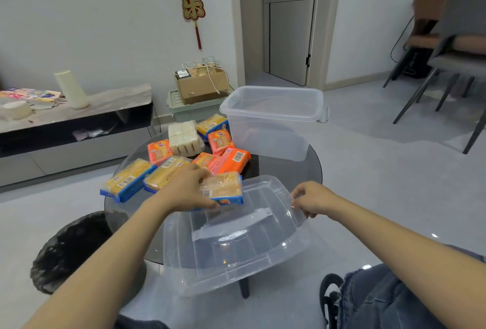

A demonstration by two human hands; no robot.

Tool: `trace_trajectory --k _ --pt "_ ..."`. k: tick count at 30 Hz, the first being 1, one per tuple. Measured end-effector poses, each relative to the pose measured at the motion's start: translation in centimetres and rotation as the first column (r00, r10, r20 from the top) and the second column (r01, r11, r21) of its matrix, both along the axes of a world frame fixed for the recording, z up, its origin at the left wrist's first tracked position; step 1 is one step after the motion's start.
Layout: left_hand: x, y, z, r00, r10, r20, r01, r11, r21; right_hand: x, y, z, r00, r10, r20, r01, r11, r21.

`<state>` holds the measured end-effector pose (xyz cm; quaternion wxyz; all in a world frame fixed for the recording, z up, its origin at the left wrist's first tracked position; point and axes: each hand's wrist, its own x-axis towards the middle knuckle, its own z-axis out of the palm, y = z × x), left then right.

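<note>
Head view: a snack packet (223,188), at frame centre, is gripped by the curled left hand (184,192); the clear lid (236,244) is pinched at its right edge by the right hand (313,198). Overhanging the table (286,168), the lid could be tipped off if released.

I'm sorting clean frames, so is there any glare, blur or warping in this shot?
Head view: bright glare spots on the clear lid; head view: the packet in the left hand looks soft and smeared; head view: wide-angle bend tilts the door frame.
</note>
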<state>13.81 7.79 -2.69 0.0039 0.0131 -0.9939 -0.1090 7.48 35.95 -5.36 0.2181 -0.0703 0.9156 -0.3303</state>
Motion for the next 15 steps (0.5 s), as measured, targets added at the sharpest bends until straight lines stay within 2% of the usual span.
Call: trace_trajectory --k 5,9,12,15 --pt "-0.3 0.9 -2.0 0.990 0.013 0.139 -0.020 0.999 0.049 -0.1 -1.0 -0.4 0.973 0.013 -0.232 0.003 0.998 0.066" --pt "-0.8 1.1 -2.1 0.996 0.036 0.083 -0.044 0.994 0.100 -0.7 -3.1 0.6 0.892 0.115 -0.437 -0.149 0.988 -0.045" --pt "-1.2 1.4 -1.4 1.000 -0.002 -0.010 0.003 0.992 0.129 -1.1 -5.3 1.9 0.854 0.249 -0.456 -0.337 0.934 -0.121" --pt "-2.0 1.7 -0.4 0.995 -0.091 -0.043 0.097 0.982 0.164 -1.9 -7.3 2.9 0.794 0.457 -0.401 -0.490 0.871 0.023"
